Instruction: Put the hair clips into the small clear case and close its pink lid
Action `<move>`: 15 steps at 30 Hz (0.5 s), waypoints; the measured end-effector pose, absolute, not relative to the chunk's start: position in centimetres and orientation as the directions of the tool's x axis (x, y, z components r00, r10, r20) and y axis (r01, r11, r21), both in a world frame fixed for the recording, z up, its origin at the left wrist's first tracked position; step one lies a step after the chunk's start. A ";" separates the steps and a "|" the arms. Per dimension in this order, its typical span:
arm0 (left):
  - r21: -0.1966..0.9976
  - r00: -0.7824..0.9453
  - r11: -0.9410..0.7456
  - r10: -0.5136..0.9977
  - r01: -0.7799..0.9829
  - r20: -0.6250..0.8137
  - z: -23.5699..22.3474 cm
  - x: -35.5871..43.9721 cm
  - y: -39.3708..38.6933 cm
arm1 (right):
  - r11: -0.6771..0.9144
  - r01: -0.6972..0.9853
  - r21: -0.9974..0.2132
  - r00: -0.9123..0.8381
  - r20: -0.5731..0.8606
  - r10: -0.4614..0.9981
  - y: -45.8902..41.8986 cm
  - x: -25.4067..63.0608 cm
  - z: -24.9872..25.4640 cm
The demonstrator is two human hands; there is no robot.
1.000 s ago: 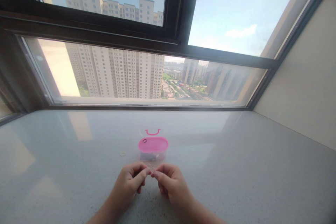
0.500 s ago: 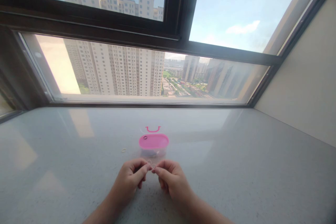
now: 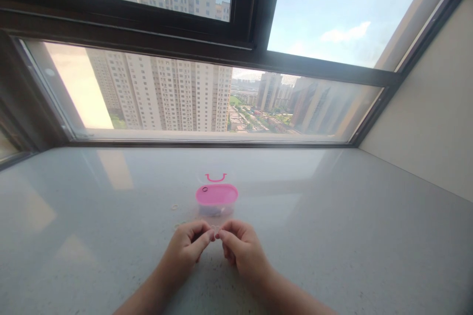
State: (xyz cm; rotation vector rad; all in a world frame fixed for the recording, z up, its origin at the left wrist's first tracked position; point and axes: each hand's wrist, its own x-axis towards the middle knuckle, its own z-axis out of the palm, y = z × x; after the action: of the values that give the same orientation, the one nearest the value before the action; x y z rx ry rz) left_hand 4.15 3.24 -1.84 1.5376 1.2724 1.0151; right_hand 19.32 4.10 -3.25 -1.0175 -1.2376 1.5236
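Note:
My left hand [image 3: 190, 246] and my right hand [image 3: 242, 248] meet low in the middle, fingertips almost touching. Each is closed in a pinch of thumb and forefinger. Small pale loops [image 3: 215, 229], like thin elastic bands, show at the fingertips; their exact number and links are too small to tell. Just beyond the hands stands a clear oval box [image 3: 216, 210] with a pink lid [image 3: 221, 194] on it. A thin black ring [image 3: 205, 189] lies on the lid. Behind the box is a loose pink curved handle [image 3: 216, 179].
The hands are over a pale speckled windowsill [image 3: 332, 236]. Left of the box lies a pale ring [image 3: 174, 206]; another pale loop [image 3: 177, 226] partly shows beside my left hand. A dark window frame [image 3: 207, 144] borders the back, and a white wall [image 3: 424, 133] the right.
Both hands stay pinched at nearly the same spot, with the fingertips slightly shifted. The pale loops between them now appear smaller and closer in. The whole view has tilted slightly.

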 end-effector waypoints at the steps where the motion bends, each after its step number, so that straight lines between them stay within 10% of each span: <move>1: 0.955 0.155 -0.105 0.986 0.278 0.063 -1.8 4.2 3.2 | -0.097 -0.142 -0.985 -0.261 -0.057 0.964 4.1 19.3 -3.2; 15: 0.945 0.215 -0.177 0.969 0.276 0.119 -1.7 4.2 2.7 | -0.141 -0.124 -0.982 -0.304 -0.098 0.948 3.9 19.2 -2.6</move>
State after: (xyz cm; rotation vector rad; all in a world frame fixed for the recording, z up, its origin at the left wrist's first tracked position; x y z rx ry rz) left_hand 4.16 2.70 -1.66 1.6271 1.1933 1.0119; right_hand 19.23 3.86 -2.58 -1.0295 -1.2527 1.5857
